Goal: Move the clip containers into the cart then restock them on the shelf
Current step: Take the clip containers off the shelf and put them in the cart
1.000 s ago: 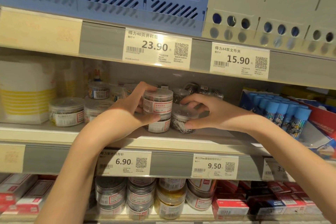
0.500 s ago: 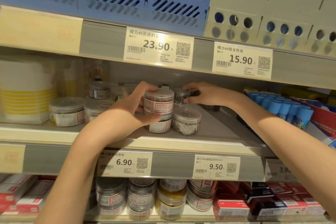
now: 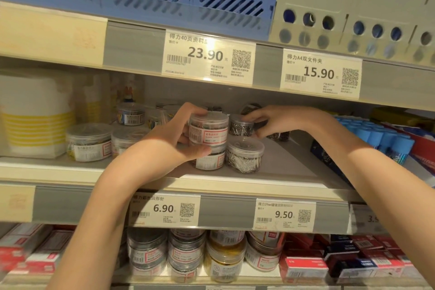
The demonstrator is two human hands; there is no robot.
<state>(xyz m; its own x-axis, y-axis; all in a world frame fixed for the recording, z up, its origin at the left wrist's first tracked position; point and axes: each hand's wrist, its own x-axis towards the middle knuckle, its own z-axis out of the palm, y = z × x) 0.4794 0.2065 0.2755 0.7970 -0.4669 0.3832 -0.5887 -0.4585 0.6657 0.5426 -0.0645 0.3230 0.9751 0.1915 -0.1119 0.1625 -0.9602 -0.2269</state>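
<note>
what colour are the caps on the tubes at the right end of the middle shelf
Light blue caps, seen best in the head view, the only view.

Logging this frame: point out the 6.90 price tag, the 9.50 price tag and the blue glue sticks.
6.90 price tag (image 3: 164, 208): head view, printed price.
9.50 price tag (image 3: 284, 214): head view, printed price.
blue glue sticks (image 3: 386, 137): head view, a blue cap.
</note>
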